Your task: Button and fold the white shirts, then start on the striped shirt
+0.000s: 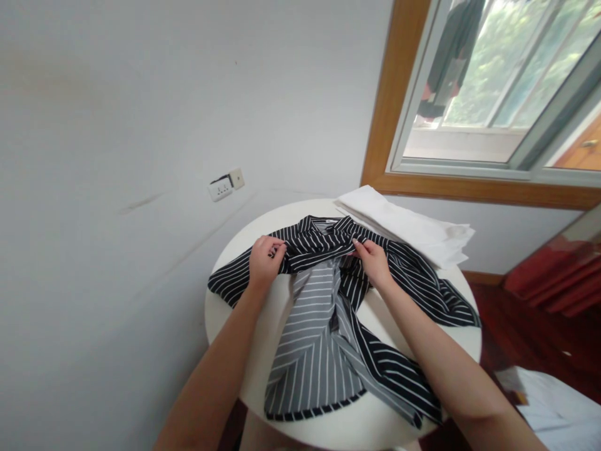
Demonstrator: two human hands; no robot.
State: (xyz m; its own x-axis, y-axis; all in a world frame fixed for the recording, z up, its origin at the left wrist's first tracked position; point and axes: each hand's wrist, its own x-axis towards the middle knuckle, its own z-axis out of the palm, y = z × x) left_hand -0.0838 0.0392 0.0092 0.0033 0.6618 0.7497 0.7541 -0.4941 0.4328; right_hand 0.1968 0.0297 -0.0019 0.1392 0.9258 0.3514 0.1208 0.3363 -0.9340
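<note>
A black shirt with white stripes (pixel 310 351) lies spread over a round white table (pixel 235 250). Its collar points to the far side and both sleeves reach out sideways. The front hangs partly open, showing the greyer inside of the cloth down to the curved hem. My left hand (pixel 267 260) pinches the shirt's fabric below the collar on the left. On the other side, my right hand (pixel 372 257) grips the same folded band of cloth, fingers closed on it. The fabric between both hands is gathered into a crosswise fold.
Folded white sheets (pixel 413 228) lie at the table's far right edge. Behind stands a white wall with a power socket (pixel 220 188) and a wood-framed window (pixel 382 125). Red cloth (pixel 554 275) and a white pile (pixel 554 401) are at lower right, by the dark floor.
</note>
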